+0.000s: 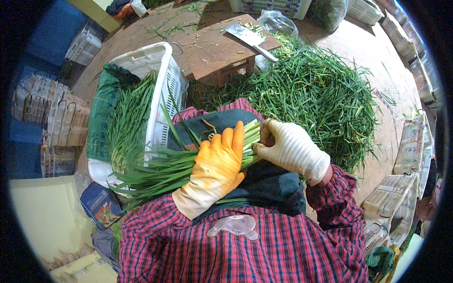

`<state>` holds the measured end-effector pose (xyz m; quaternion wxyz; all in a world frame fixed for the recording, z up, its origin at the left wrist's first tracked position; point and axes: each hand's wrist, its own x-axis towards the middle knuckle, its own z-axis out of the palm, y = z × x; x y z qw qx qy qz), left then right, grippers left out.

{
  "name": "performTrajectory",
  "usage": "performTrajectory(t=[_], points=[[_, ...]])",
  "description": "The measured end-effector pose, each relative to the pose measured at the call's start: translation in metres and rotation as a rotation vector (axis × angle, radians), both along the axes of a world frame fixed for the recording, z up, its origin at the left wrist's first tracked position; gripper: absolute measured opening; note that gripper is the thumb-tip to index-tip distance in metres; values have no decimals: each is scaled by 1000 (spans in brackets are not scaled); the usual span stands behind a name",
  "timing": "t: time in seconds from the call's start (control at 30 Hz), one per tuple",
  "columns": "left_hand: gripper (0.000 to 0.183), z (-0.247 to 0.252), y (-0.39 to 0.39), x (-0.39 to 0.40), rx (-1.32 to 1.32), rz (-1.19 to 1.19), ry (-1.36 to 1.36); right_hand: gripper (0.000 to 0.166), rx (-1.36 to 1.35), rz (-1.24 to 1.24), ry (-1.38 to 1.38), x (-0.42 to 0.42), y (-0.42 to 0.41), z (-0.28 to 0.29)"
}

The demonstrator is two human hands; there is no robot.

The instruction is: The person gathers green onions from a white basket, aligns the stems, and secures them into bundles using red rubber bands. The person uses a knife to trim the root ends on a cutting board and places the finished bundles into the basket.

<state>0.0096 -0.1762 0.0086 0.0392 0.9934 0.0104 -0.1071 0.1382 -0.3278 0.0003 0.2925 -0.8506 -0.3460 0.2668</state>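
A bunch of long-leaved greens (170,164), probably garlic chives, lies across my lap with its pale cut stem ends to the right. My left hand (221,161), in a yellow-orange coated glove, is wrapped over the stems and holds them. At the stem ends is my right hand (290,146), in a ribbed white glove with darker fingertips showing. Its thumb and curled fingers pinch at the stems; what lies between the fingertips is partly hidden. Dark cloth (272,184) covers my lap under the bunch.
A white plastic crate (159,102) with more greens (129,120) and a green cloth (99,116) stands left. Ahead, a cleaver (247,37) rests on a low wooden table (208,53) with chopped bits. A heap of loose green leaves (315,95) covers the floor at right. Crates (389,194) line the right side.
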Motion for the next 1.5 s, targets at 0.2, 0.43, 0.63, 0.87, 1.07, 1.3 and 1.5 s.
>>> performTrajectory(t=[0.2, 0.43, 0.63, 0.87, 1.07, 1.3, 1.5], points=[[104, 7, 26, 1, -174, 37, -117, 18, 89, -218, -223, 5, -4, -16], [98, 60, 104, 12, -1153, 174, 240, 18, 478, -463, 303, 3, -45, -26], [86, 22, 112, 13, -1487, 312, 536, 28, 624, -416, 435, -11, -34, -19], [85, 1, 81, 22, -1148, 277, 460, 23, 751, -389, 494, -27, -19, 2], [83, -6, 81, 24, -1282, 363, 480, 12, 475, -118, -292, -13, 7, -30], [87, -1, 100, 19, -1800, 473, 689, 15, 684, -384, 5, -17, -23, -15], [85, -24, 80, 5, -2039, 618, 724, 14, 496, -36, -267, -45, 15, -29]])
